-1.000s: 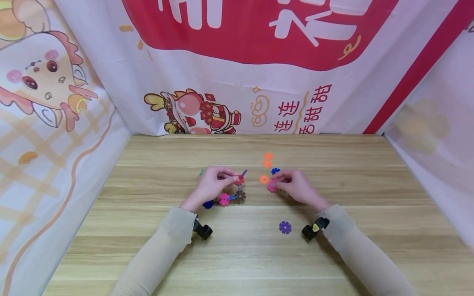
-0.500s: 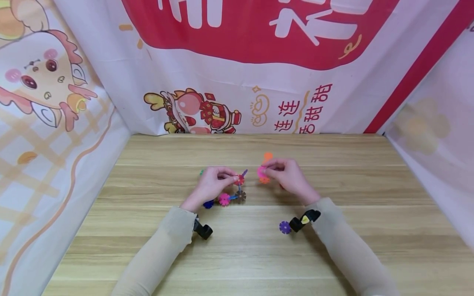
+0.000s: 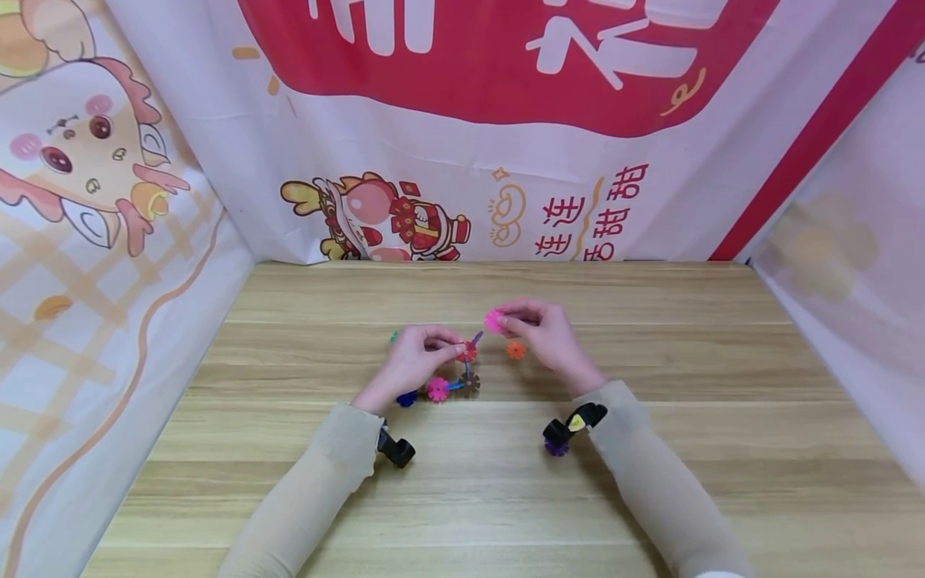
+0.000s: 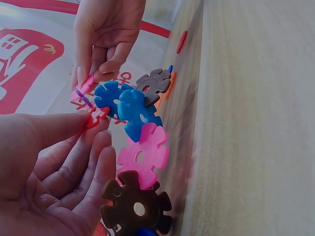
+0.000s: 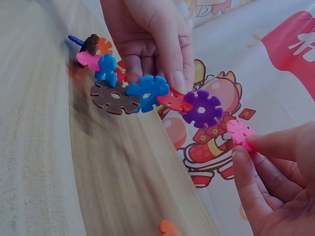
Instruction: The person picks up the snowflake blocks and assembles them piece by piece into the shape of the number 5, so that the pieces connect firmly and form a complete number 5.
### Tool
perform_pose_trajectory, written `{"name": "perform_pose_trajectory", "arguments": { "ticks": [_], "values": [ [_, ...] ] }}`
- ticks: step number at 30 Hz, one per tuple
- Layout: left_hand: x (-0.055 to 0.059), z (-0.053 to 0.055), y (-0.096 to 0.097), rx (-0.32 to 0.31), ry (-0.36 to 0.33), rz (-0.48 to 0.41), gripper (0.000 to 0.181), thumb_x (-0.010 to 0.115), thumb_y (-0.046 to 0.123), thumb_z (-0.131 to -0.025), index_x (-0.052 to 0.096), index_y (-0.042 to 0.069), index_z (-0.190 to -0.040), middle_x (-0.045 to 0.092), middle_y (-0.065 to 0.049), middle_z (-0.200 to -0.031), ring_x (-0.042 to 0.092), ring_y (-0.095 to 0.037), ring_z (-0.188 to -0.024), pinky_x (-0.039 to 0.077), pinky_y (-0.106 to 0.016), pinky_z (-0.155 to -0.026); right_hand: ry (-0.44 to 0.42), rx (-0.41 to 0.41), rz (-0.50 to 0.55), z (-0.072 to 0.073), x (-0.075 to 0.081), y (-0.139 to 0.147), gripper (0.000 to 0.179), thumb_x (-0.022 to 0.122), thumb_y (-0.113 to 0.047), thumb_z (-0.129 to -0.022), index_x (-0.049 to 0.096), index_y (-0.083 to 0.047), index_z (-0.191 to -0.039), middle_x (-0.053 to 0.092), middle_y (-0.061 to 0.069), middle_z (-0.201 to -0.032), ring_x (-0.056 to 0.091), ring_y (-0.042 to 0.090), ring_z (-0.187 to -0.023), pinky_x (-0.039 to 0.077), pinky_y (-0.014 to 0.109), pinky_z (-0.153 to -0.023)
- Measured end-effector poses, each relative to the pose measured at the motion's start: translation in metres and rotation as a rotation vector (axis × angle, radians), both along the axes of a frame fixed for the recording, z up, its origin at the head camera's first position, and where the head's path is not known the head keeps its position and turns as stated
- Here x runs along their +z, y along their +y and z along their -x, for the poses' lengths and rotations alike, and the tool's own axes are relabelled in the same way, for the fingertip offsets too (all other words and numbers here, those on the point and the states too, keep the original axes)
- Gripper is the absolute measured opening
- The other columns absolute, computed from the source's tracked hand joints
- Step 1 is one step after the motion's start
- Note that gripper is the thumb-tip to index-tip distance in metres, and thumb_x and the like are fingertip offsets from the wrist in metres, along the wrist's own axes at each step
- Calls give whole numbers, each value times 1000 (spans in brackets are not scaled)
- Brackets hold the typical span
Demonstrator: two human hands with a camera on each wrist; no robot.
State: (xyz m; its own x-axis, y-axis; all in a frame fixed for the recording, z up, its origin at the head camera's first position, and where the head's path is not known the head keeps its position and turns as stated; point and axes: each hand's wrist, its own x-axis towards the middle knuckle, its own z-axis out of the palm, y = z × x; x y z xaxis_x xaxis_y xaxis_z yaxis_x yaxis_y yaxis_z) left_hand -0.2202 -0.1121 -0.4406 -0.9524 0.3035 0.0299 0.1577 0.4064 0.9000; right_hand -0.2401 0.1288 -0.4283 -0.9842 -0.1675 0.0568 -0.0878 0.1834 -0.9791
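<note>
My left hand [image 3: 415, 357] pinches a red notched disc [image 5: 170, 102] between thumb and fingers. That disc is part of a chain of slotted plastic discs: a purple disc [image 5: 212, 113] at its free end, then the red, a blue disc [image 5: 147, 86], a brown disc [image 5: 104, 96] and several more trailing down past the hand. My right hand [image 3: 549, 337] pinches a single pink disc [image 5: 237, 129] by its edge. In the right wrist view, the pink disc is just beyond the purple one, with a small gap between them.
On the wooden table [image 3: 650, 498], an orange disc [image 3: 516, 350] lies below the right hand. A purple disc [image 3: 556, 450] shows partly from under the right wrist camera [image 3: 574, 424]. A printed cloth [image 3: 433, 144] hangs behind the table.
My right hand has carried the pink disc left and away from me, closer to the purple end of the chain. It now covers the far orange discs. The left hand has stayed in place.
</note>
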Motion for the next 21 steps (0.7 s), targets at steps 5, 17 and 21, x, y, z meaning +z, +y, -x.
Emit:
{"name": "perform_pose_trajectory", "arguments": {
  "ticks": [5, 17, 21],
  "values": [
    [-1, 0, 1, 6, -3, 7, 7, 74, 17, -96, 76, 11, -100, 73, 1, -87, 68, -23, -83, 56, -36, -73, -12, 19, 16, -1, -3, -4, 19, 71, -7, -97, 73, -2, -115, 73, 12, -108, 71, 26, -92, 59, 36, -83],
    [0, 0, 1, 7, -9, 10, 7, 74, 16, -96, 75, 11, -100, 72, 1, -88, 68, -21, -83, 57, -35, -74, -27, 25, -25, -4, -5, -8, 19, 71, -11, -97, 74, -7, -116, 73, 7, -107, 71, 25, -94, 58, 40, -87],
    [0, -1, 2, 13, -15, 15, 6, 74, 16, -95, 75, 12, -99, 72, 2, -86, 68, -20, -82, 56, -34, -72, -20, 26, -28, -6, -6, -8, 20, 70, -10, -98, 74, -6, -117, 73, 8, -107, 71, 24, -94, 57, 43, -89]
  ]
}}
